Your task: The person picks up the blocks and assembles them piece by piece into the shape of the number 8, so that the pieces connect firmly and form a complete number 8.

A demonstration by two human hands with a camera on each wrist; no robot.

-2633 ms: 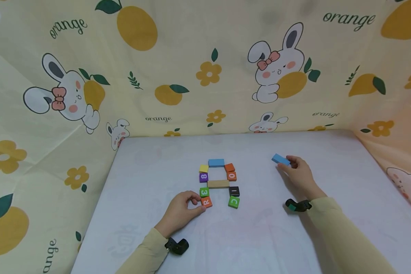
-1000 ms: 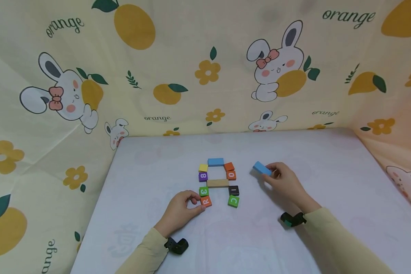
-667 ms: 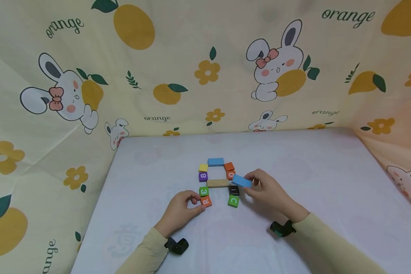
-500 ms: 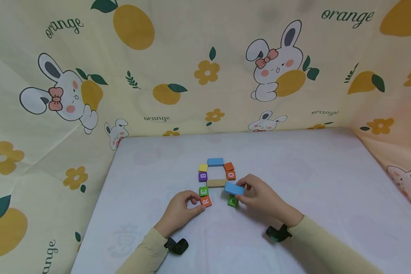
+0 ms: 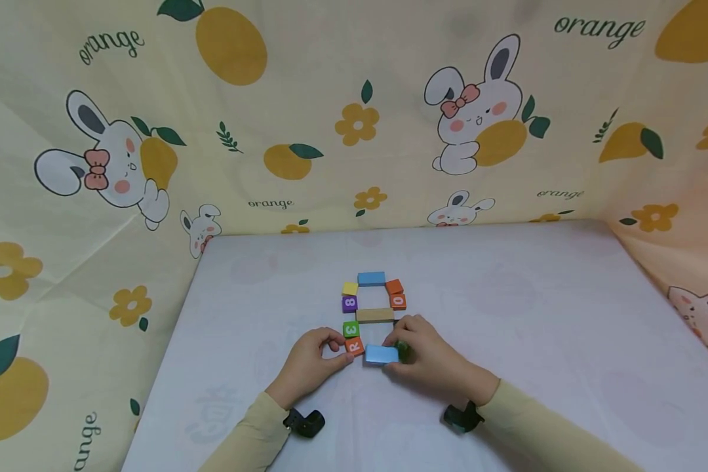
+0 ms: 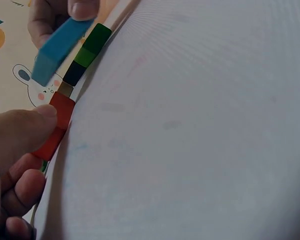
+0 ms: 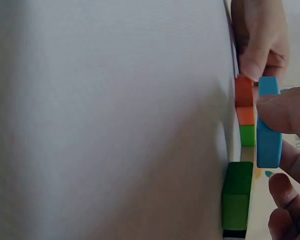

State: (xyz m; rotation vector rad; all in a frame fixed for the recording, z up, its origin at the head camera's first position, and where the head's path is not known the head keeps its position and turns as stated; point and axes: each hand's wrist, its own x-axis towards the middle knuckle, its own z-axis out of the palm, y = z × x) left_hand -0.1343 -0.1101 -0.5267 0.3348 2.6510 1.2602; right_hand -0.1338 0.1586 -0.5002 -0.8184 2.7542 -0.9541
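My left hand [image 5: 311, 362] pinches an orange letter block marked R [image 5: 354, 346] between thumb and fingers. In the left wrist view my thumb lies on that orange block [image 6: 64, 109]. My right hand [image 5: 433, 357] holds a blue rectangular block [image 5: 381, 354] by its right end, just right of the R block. The right wrist view shows this blue block [image 7: 268, 145] raised off the cloth under my thumb. A green block [image 5: 402, 351] is mostly hidden by my right fingers, and a black one behind it almost wholly. A green 3 block [image 5: 351, 329] touches the R block.
Farther up the outline lie a tan plank [image 5: 374, 316], a purple 8 block [image 5: 349, 303], a yellow block [image 5: 350, 288], another blue block [image 5: 371, 279], an orange block [image 5: 394, 286] and an orange 0 block [image 5: 398, 301]. A printed curtain [image 5: 307, 118] stands behind the white table [image 5: 259, 282].
My right hand has carried the blue block leftward and toward me, from the right side of the table to beside the R block. My left hand has stayed on the R block.
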